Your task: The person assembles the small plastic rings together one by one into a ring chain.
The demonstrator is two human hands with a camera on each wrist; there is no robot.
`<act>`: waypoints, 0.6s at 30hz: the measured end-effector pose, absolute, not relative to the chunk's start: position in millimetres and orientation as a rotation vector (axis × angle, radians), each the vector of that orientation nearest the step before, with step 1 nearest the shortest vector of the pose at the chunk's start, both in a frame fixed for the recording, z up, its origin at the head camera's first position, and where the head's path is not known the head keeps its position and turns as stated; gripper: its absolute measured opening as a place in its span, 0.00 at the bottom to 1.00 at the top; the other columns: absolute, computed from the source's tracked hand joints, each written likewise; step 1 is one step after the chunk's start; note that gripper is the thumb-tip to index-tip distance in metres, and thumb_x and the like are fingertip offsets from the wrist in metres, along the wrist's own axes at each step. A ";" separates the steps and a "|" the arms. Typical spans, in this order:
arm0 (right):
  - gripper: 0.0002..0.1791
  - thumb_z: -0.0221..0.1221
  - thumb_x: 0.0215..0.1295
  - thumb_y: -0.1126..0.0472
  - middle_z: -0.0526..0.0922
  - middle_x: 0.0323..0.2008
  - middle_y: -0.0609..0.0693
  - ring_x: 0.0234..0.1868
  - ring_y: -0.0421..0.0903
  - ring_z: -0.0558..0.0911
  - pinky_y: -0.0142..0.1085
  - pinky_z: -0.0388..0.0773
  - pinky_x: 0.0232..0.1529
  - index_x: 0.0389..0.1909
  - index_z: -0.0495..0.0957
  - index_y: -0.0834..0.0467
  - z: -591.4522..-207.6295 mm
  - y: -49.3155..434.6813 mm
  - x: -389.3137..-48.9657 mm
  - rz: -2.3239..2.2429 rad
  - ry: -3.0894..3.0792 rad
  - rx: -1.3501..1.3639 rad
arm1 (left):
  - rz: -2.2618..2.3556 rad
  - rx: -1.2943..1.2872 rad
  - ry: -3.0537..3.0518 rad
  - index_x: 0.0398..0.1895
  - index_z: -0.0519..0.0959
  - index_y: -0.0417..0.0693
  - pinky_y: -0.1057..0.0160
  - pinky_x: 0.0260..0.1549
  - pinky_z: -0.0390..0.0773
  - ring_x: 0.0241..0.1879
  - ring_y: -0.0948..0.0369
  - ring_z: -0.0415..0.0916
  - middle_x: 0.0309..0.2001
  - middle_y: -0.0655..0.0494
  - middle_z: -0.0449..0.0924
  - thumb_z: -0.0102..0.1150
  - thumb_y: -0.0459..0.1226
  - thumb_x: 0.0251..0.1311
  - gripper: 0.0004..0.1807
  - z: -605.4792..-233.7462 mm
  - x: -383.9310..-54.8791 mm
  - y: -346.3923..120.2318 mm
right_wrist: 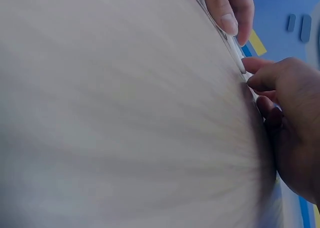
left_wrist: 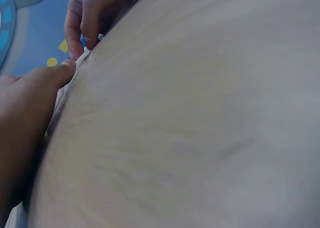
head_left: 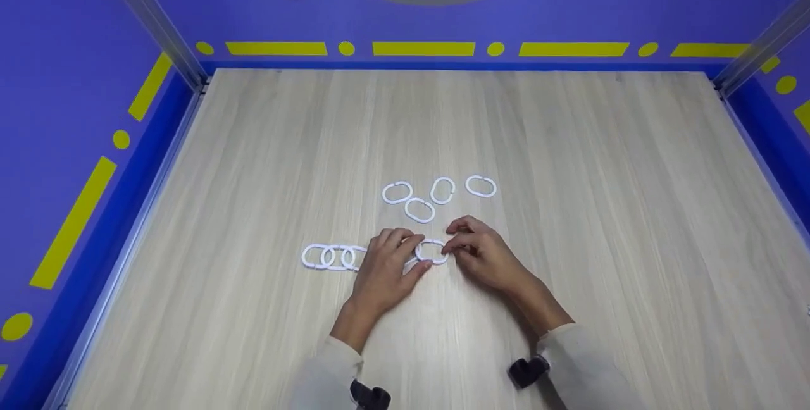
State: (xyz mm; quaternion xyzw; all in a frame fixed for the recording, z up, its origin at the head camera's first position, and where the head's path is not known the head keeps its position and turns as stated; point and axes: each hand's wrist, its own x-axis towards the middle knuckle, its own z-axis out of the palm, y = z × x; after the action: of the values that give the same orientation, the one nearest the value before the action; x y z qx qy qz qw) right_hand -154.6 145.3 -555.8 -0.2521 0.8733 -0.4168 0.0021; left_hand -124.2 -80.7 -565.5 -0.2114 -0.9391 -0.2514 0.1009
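Observation:
On the wooden table a chain of white plastic C-shaped links [head_left: 313, 257] runs from the left under my left hand [head_left: 386, 264]. Its rightmost link [head_left: 433, 262] lies flat, and my left thumb and forefinger hold it by its two long sides. Part of the chain is hidden beneath that palm. My right hand [head_left: 487, 255] touches the right end of this link with one fingertip, its fingers bent and spread apart. From the right wrist view, the link [right_wrist: 235, 50] shows edge-on between the left fingertips and my right hand [right_wrist: 295, 97].
Several loose white links lie beyond the hands: one at left [head_left: 397, 193], one just below it [head_left: 420, 210], one upright [head_left: 442, 190] and one at right [head_left: 481, 186]. Blue panels [head_left: 405, 24] with yellow marks stand around the table [head_left: 601, 176].

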 end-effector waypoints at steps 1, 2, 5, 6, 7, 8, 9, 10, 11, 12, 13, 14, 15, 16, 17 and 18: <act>0.13 0.60 0.61 0.75 0.83 0.48 0.54 0.52 0.51 0.82 0.42 0.78 0.55 0.33 0.89 0.56 -555.6 145.0 -155.1 -1.306 2.737 -0.794 | -0.746 -0.633 -2.780 0.59 0.81 0.51 0.54 0.56 0.74 0.56 0.58 0.75 0.52 0.57 0.81 0.63 0.52 0.66 0.23 -565.0 -123.9 -81.9; 0.13 0.60 0.61 0.75 0.83 0.48 0.54 0.51 0.51 0.82 0.42 0.79 0.55 0.33 0.89 0.57 -555.3 144.8 -155.7 -1.304 2.735 -0.797 | -0.753 -0.642 -2.784 0.59 0.81 0.51 0.55 0.56 0.73 0.56 0.58 0.75 0.52 0.57 0.81 0.62 0.51 0.66 0.23 -564.5 -123.6 -83.2; 0.13 0.60 0.62 0.75 0.82 0.47 0.53 0.50 0.50 0.82 0.43 0.79 0.54 0.34 0.89 0.57 -554.1 145.3 -157.5 -1.282 2.738 -0.805 | -0.801 -0.674 -2.771 0.58 0.82 0.52 0.57 0.53 0.73 0.54 0.59 0.75 0.51 0.58 0.81 0.63 0.49 0.66 0.21 -563.8 -123.2 -86.4; 0.13 0.60 0.62 0.75 0.82 0.47 0.53 0.50 0.49 0.82 0.43 0.80 0.54 0.34 0.89 0.57 -553.4 145.6 -157.9 -1.277 2.739 -0.804 | -0.814 -0.683 -2.764 0.57 0.82 0.52 0.57 0.52 0.73 0.53 0.59 0.76 0.50 0.59 0.82 0.63 0.48 0.66 0.20 -563.9 -123.2 -87.0; 0.14 0.59 0.62 0.75 0.82 0.47 0.53 0.50 0.49 0.82 0.43 0.80 0.54 0.34 0.89 0.56 -552.7 145.9 -158.1 -1.269 2.743 -0.801 | -0.826 -0.690 -2.755 0.57 0.82 0.53 0.57 0.51 0.73 0.53 0.59 0.76 0.50 0.59 0.82 0.64 0.48 0.65 0.19 -564.0 -123.2 -87.3; 0.14 0.59 0.62 0.75 0.82 0.47 0.53 0.49 0.49 0.82 0.42 0.80 0.53 0.34 0.90 0.56 -552.5 146.3 -158.4 -1.263 2.743 -0.799 | -0.837 -0.692 -2.745 0.56 0.83 0.53 0.58 0.50 0.73 0.52 0.59 0.76 0.49 0.59 0.82 0.64 0.48 0.65 0.19 -564.1 -123.2 -87.4; 0.14 0.59 0.62 0.75 0.82 0.47 0.52 0.49 0.48 0.82 0.41 0.80 0.53 0.34 0.90 0.56 -552.3 146.8 -158.8 -1.261 2.740 -0.799 | -0.849 -0.690 -2.738 0.55 0.83 0.53 0.58 0.49 0.74 0.51 0.59 0.77 0.49 0.59 0.83 0.64 0.48 0.64 0.19 -564.4 -123.3 -87.4; 0.14 0.59 0.62 0.75 0.83 0.46 0.53 0.49 0.48 0.82 0.39 0.80 0.52 0.34 0.90 0.56 -552.1 147.4 -159.2 -1.275 2.722 -0.790 | -0.858 -0.683 -2.735 0.54 0.84 0.53 0.58 0.49 0.74 0.50 0.60 0.77 0.48 0.60 0.83 0.65 0.49 0.64 0.18 -564.5 -123.4 -87.4; 0.15 0.58 0.62 0.76 0.83 0.46 0.53 0.48 0.47 0.82 0.37 0.79 0.51 0.34 0.90 0.56 -552.0 148.0 -159.8 -1.305 2.691 -0.774 | -0.863 -0.676 -2.732 0.54 0.84 0.53 0.58 0.48 0.74 0.50 0.60 0.78 0.48 0.60 0.83 0.65 0.49 0.63 0.18 -564.4 -123.5 -87.4; 0.15 0.58 0.63 0.76 0.84 0.45 0.53 0.48 0.46 0.82 0.34 0.78 0.50 0.34 0.90 0.57 -551.9 149.0 -160.9 -1.344 2.652 -0.754 | -0.871 -0.667 -2.730 0.53 0.84 0.53 0.58 0.48 0.74 0.50 0.60 0.78 0.47 0.60 0.84 0.65 0.49 0.63 0.19 -564.3 -123.5 -87.5; 0.15 0.58 0.63 0.76 0.85 0.45 0.54 0.48 0.45 0.82 0.32 0.78 0.50 0.35 0.89 0.57 -551.7 150.2 -162.3 -1.384 2.610 -0.731 | -0.883 -0.656 -2.726 0.53 0.84 0.53 0.58 0.48 0.75 0.49 0.60 0.79 0.47 0.60 0.84 0.66 0.49 0.62 0.19 -564.3 -123.6 -87.6; 0.14 0.58 0.64 0.76 0.86 0.44 0.55 0.47 0.44 0.82 0.30 0.77 0.50 0.36 0.89 0.58 -551.4 151.7 -164.0 -1.429 2.569 -0.696 | -0.896 -0.644 -2.722 0.52 0.85 0.53 0.58 0.47 0.75 0.49 0.61 0.79 0.46 0.60 0.84 0.67 0.49 0.62 0.19 -564.5 -123.7 -87.7; 0.13 0.57 0.64 0.76 0.87 0.43 0.56 0.46 0.42 0.82 0.28 0.76 0.48 0.37 0.89 0.59 -551.0 153.4 -166.1 -1.483 2.529 -0.653 | -0.910 -0.630 -2.721 0.52 0.85 0.53 0.59 0.47 0.75 0.49 0.61 0.79 0.46 0.60 0.85 0.67 0.49 0.61 0.19 -564.9 -123.8 -87.8; 0.12 0.57 0.64 0.76 0.87 0.43 0.57 0.45 0.41 0.82 0.26 0.76 0.48 0.37 0.88 0.61 -550.9 155.1 -168.7 -1.538 2.499 -0.601 | -0.922 -0.616 -2.719 0.52 0.85 0.53 0.59 0.47 0.75 0.49 0.61 0.79 0.46 0.60 0.85 0.68 0.49 0.61 0.19 -565.2 -123.8 -87.7; 0.12 0.57 0.65 0.76 0.88 0.41 0.58 0.43 0.40 0.81 0.25 0.75 0.47 0.38 0.87 0.62 -551.0 156.7 -171.8 -1.586 2.490 -0.545 | -0.932 -0.603 -2.716 0.51 0.85 0.53 0.59 0.47 0.76 0.49 0.61 0.80 0.46 0.60 0.85 0.68 0.49 0.60 0.18 -565.6 -123.6 -87.6; 0.11 0.57 0.64 0.76 0.88 0.40 0.60 0.41 0.38 0.81 0.25 0.74 0.46 0.38 0.87 0.63 -551.4 158.4 -175.0 -1.629 2.501 -0.488 | -0.942 -0.587 -2.715 0.51 0.85 0.53 0.59 0.47 0.76 0.48 0.61 0.80 0.45 0.60 0.85 0.69 0.48 0.60 0.18 -566.1 -123.1 -87.6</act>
State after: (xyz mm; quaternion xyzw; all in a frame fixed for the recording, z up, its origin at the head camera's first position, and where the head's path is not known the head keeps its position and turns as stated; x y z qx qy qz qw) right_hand -175.0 158.4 -551.4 -0.1611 0.8255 -0.5378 0.0585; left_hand -123.1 -87.6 -566.1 -0.1990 -0.9206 -0.3194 0.1041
